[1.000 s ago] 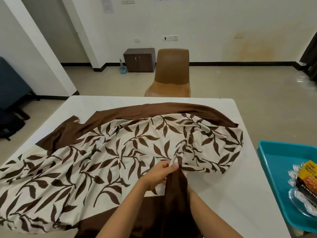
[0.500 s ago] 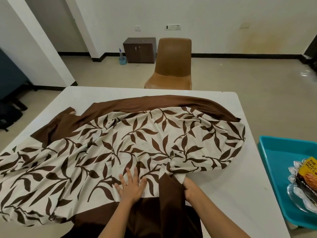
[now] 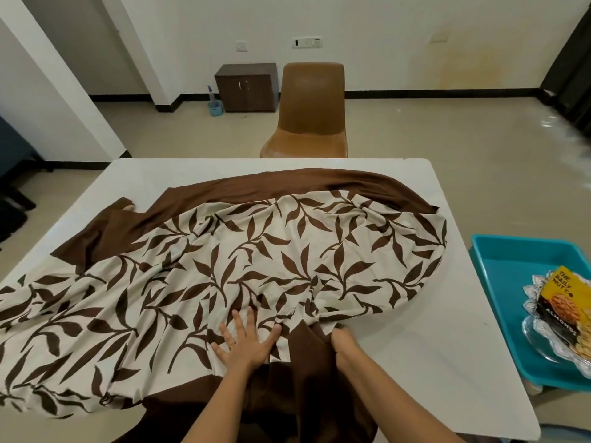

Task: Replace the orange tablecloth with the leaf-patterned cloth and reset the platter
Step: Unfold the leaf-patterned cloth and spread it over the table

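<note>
The leaf-patterned cloth (image 3: 256, 266), cream with brown leaves and a brown border, lies crumpled over most of the white table (image 3: 415, 362). My left hand (image 3: 244, 342) presses flat on the cloth near the front edge, fingers spread. To its right, my right hand (image 3: 343, 342) grips a bunched fold of the same cloth; its fingertips are hidden under the fabric. A glass platter (image 3: 556, 340) holding a yellow nut packet (image 3: 564, 302) sits in a teal tray (image 3: 499, 276) at the right. No orange tablecloth is in view.
A brown chair (image 3: 308, 113) stands behind the table's far edge. A small dark cabinet (image 3: 246, 86) and a blue container (image 3: 215, 107) are by the back wall. The table's right part shows bare white top.
My left hand let go of the gathered fold and now lies flat on the cloth, nearer to me. My right hand came out beside the brown fold. The cloth looks smoother in the middle.
</note>
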{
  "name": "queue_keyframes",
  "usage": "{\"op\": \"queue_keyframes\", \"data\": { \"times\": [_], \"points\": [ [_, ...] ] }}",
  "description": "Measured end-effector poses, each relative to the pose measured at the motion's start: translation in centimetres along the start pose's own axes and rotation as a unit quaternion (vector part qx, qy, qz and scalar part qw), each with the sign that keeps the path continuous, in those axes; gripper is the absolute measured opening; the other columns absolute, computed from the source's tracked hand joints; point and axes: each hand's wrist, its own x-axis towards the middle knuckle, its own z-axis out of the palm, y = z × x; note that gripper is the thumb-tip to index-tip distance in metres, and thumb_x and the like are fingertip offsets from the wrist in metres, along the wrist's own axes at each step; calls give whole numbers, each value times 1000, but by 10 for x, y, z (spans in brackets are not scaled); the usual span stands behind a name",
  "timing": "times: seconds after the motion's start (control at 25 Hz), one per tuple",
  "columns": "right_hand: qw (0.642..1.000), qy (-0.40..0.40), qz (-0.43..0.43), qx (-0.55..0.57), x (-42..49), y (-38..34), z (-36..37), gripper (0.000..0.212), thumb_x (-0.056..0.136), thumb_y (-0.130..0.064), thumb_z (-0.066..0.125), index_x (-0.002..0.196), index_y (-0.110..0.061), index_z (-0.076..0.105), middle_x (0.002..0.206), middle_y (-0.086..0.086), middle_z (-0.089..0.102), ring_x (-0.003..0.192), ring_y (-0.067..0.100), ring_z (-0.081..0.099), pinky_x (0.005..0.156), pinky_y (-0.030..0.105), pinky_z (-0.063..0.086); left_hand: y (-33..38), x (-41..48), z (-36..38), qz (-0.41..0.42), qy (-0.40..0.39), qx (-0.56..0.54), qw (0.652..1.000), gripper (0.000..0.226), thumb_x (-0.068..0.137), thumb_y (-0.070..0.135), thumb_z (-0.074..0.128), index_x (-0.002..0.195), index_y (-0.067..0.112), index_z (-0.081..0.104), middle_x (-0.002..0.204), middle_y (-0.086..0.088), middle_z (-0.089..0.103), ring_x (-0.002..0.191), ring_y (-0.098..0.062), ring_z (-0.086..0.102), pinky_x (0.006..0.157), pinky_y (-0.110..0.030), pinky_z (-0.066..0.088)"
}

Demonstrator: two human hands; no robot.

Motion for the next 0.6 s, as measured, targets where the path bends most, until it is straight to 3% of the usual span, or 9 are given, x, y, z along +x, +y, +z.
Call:
{"op": "queue_keyframes", "data": {
  "times": [0.08,0.2,0.32,0.4,0.48,0.52,0.6],
  "points": [
    [1000,10,-13,0,3,-2,-18,11,93,-13,59,98,-7,66,88,9,68,85,25,63,80,36,55,-14,2,-8,-20,5,-8,1000,108,61,97,9,144,40,-28,151,4,-40,138,-34,-38,105,-63,-22],
    [986,44,-35,155,1,-29,-59,15,94,-16,58,101,-6,66,97,11,70,90,27,66,78,40,55,-43,12,-22,-35,9,1,999,108,63,95,12,144,38,-29,152,3,-39,139,-35,-36,106,-65,-19],
    [918,199,-161,304,-12,-87,-127,14,95,-20,55,94,-9,63,100,9,65,93,23,61,81,34,50,-71,20,-37,-48,21,-3,999,107,65,94,17,146,38,-26,154,3,-36,141,-36,-31,108,-65,-16],
    [864,367,-241,245,-28,-116,-177,22,94,-25,49,87,-8,62,95,11,64,91,25,58,71,30,43,-82,21,-43,-56,32,-18,998,108,67,93,23,147,37,-23,155,4,-33,142,-35,-29,108,-64,-17],
    [799,503,-288,164,-35,-120,-220,35,91,-31,42,97,-4,64,100,20,64,87,29,54,68,32,33,-93,24,-49,-72,48,-26,996,104,72,90,27,148,36,-20,157,5,-30,143,-34,-27,109,-64,-15],
    [782,526,-306,137,-36,-115,-233,39,90,-34,41,99,-4,63,102,22,63,83,27,51,68,30,31,-98,27,-55,-87,61,-24,994,101,75,87,28,149,36,-17,158,4,-26,145,-34,-23,111,-63,-13],
    [793,517,-320,39,-25,-98,-246,43,92,-37,46,103,1,62,107,25,63,87,27,52,75,33,36,-108,38,-74,-134,96,-32,986,92,83,78,34,153,33,-5,162,0,-12,147,-36,-11,114,-62,-5]
  ]
}}
